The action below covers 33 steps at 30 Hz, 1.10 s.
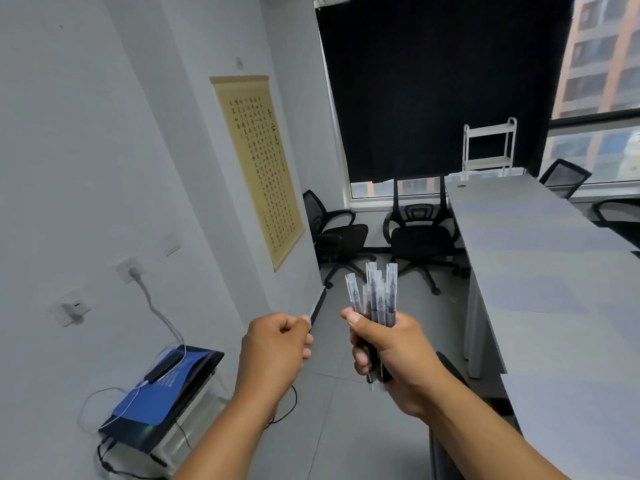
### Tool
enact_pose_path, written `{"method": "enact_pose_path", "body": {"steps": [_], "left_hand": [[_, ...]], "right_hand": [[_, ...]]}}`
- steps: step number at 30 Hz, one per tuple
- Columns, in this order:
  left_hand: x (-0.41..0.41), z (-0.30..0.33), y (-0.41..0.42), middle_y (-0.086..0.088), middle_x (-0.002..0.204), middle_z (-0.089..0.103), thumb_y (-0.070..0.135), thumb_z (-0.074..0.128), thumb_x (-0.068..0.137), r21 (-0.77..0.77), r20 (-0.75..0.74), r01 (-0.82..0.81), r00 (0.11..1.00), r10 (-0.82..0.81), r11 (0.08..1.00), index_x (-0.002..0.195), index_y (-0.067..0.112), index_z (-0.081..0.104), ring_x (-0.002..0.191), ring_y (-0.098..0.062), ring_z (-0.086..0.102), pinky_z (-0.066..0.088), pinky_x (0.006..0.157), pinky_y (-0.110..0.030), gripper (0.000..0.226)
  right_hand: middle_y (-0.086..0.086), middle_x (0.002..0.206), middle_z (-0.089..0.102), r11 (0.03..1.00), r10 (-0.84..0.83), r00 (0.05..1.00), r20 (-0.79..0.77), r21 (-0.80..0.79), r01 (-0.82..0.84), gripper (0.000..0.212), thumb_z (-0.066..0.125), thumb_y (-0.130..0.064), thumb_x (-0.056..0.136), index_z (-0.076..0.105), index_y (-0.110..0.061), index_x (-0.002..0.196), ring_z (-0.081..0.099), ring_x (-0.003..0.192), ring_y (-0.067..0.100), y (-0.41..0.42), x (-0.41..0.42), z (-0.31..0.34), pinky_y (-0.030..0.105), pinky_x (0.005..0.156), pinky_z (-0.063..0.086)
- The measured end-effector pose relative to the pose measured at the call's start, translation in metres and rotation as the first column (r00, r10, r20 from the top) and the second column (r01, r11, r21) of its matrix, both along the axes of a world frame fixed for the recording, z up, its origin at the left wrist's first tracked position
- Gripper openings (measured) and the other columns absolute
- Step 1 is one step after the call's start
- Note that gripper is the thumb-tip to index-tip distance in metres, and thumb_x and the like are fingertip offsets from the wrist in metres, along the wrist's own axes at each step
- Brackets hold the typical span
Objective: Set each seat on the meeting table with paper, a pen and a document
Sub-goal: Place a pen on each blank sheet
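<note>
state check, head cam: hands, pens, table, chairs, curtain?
left hand: pinches single pen
right hand: grips pen bundle, capped, upright
meeting table: paper sheets laid, no pens
office chairs: unoccupied, pulled back
black curtain: drawn
wall plug: plugged in

Soft, even daylight enters from the window (595, 81) at upper right; wide-angle bending at the edges, slight overall softness
</note>
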<state>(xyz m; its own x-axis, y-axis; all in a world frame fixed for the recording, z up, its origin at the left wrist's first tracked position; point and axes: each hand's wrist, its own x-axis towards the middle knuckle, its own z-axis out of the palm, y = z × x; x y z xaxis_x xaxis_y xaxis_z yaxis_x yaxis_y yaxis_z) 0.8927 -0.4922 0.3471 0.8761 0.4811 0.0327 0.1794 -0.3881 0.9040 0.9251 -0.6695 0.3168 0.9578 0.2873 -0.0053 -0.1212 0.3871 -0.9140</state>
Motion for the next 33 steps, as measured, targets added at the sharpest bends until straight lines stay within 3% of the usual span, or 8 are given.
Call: {"method": "enact_pose_path", "body": {"steps": [4, 9, 15, 21, 26, 33], "left_hand": [[0.057, -0.005, 0.008, 0.004, 0.073, 0.079, 0.029, 0.069, 0.102, -0.028, 0.009, 0.081, 0.997, -0.081, 0.996, 0.078, 0.015, 0.078, 0.063, -0.015, 0.072, 0.067, 0.076, -0.049, 0.029], [0.155, -0.019, 0.032, 0.005, 0.076, 0.079, 0.032, 0.067, 0.104, -0.039, 0.013, 0.27, 0.963, -0.27, 0.962, 0.082, 0.016, 0.079, 0.065, -0.013, 0.074, 0.066, 0.074, -0.046, 0.03], [0.252, -0.033, 0.058, 0.006, 0.077, 0.079, 0.032, 0.066, 0.105, -0.034, -0.007, 0.498, 0.867, -0.499, 0.866, 0.083, 0.016, 0.079, 0.064, -0.01, 0.073, 0.066, 0.071, -0.041, 0.03], [0.328, -0.04, 0.028, 0.002, 0.077, 0.079, 0.03, 0.067, 0.105, -0.133, -0.014, 0.688, 0.719, -0.695, 0.714, 0.084, 0.013, 0.078, 0.062, -0.01, 0.071, 0.061, 0.063, -0.032, 0.029], [0.347, -0.053, -0.036, -0.001, 0.076, 0.079, 0.028, 0.068, 0.105, -0.186, -0.031, 0.823, 0.541, -0.841, 0.536, 0.085, 0.012, 0.079, 0.062, -0.011, 0.069, 0.06, 0.063, -0.031, 0.027], [0.361, -0.066, -0.148, -0.003, 0.075, 0.078, 0.025, 0.068, 0.104, -0.125, -0.075, 0.938, 0.317, -0.945, 0.325, 0.082, 0.008, 0.078, 0.059, -0.012, 0.068, 0.059, 0.062, -0.034, 0.03]], "right_hand": [[0.011, 0.073, 0.057, 0.994, -0.086, 0.996, -0.005, -0.065, 0.085, 0.033, 0.078, -0.023, 0.097, 0.064, 0.006, 0.103, 0.049, 0.055, 0.022, 0.008, 0.042, -0.007, 0.034, 0.052, 0.041], [0.013, 0.075, 0.066, 0.963, -0.25, 0.968, -0.006, -0.108, 0.248, 0.03, 0.079, -0.021, 0.095, 0.071, 0.004, 0.11, 0.051, 0.057, 0.021, 0.034, 0.105, -0.021, 0.034, 0.054, 0.043], [0.014, 0.076, 0.069, 0.858, -0.507, 0.861, -0.041, -0.117, 0.5, 0.023, 0.082, -0.02, 0.093, 0.074, -0.001, 0.104, 0.052, 0.055, 0.02, 0.067, 0.166, -0.028, 0.033, 0.053, 0.043], [0.012, 0.071, 0.066, 0.702, -0.711, 0.7, -0.063, -0.12, 0.702, 0.016, 0.081, -0.019, 0.094, 0.072, -0.006, 0.097, 0.051, 0.052, 0.021, 0.06, 0.185, -0.024, 0.029, 0.051, 0.043], [0.014, 0.071, 0.063, 0.549, -0.836, 0.54, -0.1, -0.113, 0.828, 0.019, 0.079, -0.02, 0.096, 0.073, -0.002, 0.097, 0.05, 0.049, 0.019, 0.026, 0.173, -0.031, 0.027, 0.047, 0.04], [0.014, 0.073, 0.064, 0.358, -0.928, 0.346, -0.138, -0.071, 0.931, 0.017, 0.081, -0.023, 0.094, 0.075, -0.006, 0.094, 0.05, 0.052, 0.02, -0.054, 0.177, -0.064, 0.031, 0.051, 0.04]]}}
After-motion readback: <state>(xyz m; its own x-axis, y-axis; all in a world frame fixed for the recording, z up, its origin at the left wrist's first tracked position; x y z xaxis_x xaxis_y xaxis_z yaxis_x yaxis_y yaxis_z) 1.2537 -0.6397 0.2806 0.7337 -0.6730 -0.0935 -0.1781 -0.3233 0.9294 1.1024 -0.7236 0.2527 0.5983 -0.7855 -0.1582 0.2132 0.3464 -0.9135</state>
